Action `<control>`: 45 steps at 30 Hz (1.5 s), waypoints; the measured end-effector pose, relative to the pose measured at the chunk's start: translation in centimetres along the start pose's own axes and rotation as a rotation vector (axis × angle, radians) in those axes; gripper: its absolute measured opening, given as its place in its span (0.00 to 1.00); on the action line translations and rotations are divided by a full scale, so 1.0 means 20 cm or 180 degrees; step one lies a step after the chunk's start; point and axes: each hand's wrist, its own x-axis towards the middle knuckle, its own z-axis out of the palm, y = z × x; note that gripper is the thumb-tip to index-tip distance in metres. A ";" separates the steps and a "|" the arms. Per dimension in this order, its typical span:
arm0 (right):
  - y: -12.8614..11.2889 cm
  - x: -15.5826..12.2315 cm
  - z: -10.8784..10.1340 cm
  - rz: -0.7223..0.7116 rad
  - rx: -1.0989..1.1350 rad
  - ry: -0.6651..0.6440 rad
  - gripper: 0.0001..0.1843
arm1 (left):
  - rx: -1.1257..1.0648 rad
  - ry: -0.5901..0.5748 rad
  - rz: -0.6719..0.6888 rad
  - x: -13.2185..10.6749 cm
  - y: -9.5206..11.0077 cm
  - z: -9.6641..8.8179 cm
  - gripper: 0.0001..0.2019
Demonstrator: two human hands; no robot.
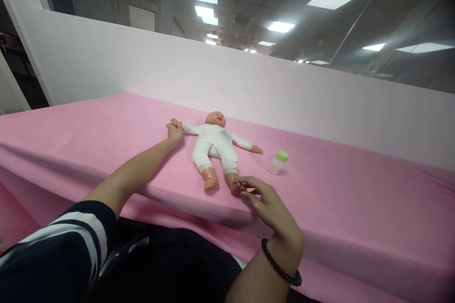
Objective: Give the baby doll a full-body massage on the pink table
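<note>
A baby doll [213,139] in a white cloth body lies face up on the pink-covered table [320,189], its head toward the wall and its arms spread. My left hand [175,133] is closed round the doll's hand on the left side. At the near edge of the table, my right hand [261,196] pinches the toes of the doll's foot on the right side, thumb below and fingers above. The other foot rests free on the cloth. To the right of the doll stands a small bottle [278,162] with a green cap, apart from both hands.
A white low wall [249,85] runs behind the table, with a glass pane [284,14] above it that shows ceiling lights. The pink cloth hangs over the table's front edge, close to my body. A doorway opens at the far left.
</note>
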 end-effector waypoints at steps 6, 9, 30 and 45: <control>-0.01 0.01 0.01 -0.0023 -0.0108 0.0044 0.16 | 0.0134 0.0039 -0.0091 0.00 0.01 -0.01 0.10; -0.04 0.03 0.03 -0.0243 -0.0172 0.0381 0.19 | 0.0201 -0.0101 0.0336 -0.06 0.03 -0.01 0.11; -0.05 0.42 0.31 -0.0869 -0.0432 0.0715 0.30 | 0.1967 -0.1435 0.3588 -0.25 0.09 0.00 0.13; -0.06 0.06 0.03 -0.0264 -0.0146 0.0279 0.20 | -0.0030 -0.0200 0.0491 -0.06 0.01 0.02 0.13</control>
